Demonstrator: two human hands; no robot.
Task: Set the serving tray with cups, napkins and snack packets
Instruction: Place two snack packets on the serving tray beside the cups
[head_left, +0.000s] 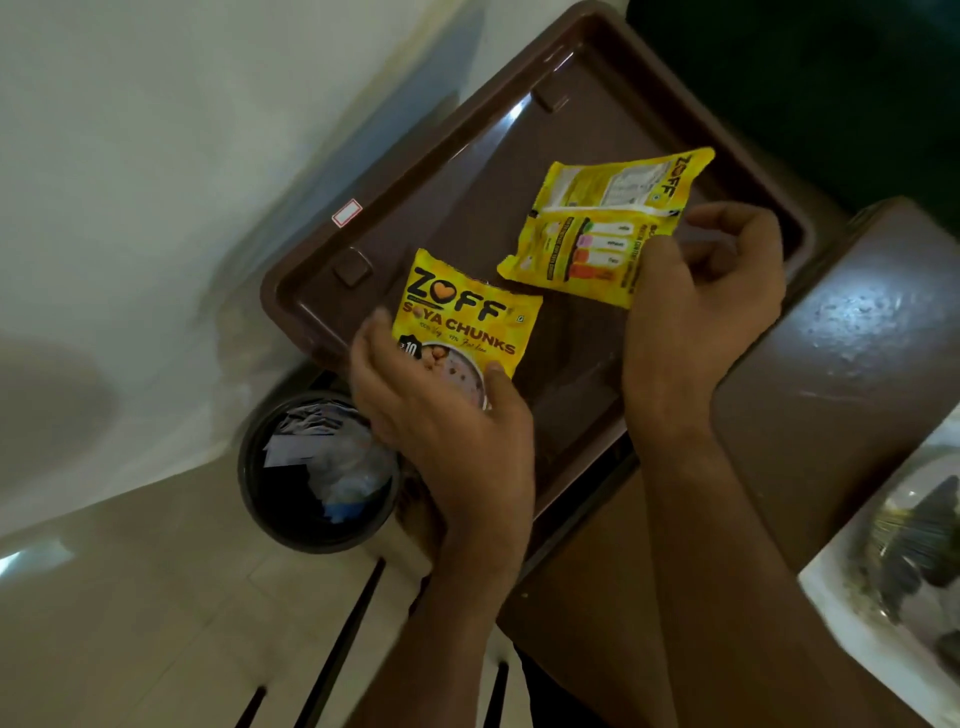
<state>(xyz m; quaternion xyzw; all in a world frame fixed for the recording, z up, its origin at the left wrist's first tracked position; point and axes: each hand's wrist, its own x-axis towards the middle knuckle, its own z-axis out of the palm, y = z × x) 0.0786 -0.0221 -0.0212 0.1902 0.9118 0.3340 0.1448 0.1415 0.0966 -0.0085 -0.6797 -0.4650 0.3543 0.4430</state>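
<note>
A brown plastic serving tray (447, 171) lies tilted across the view on a brown table. My left hand (441, 415) grips the lower edge of a yellow soya chunks packet (467, 317), front side up, over the tray's near left part. My right hand (706, 301) pinches the right edge of a second yellow packet (597, 223), back side up, over the tray's middle. The two packets are apart. No cups or napkins are in view.
A round dark bin (317, 467) with paper and plastic waste stands on the tiled floor below the tray's left end. The brown table top (857, 364) extends right. A white sheet with a dark picture (904, 561) lies at the right edge. White wall at left.
</note>
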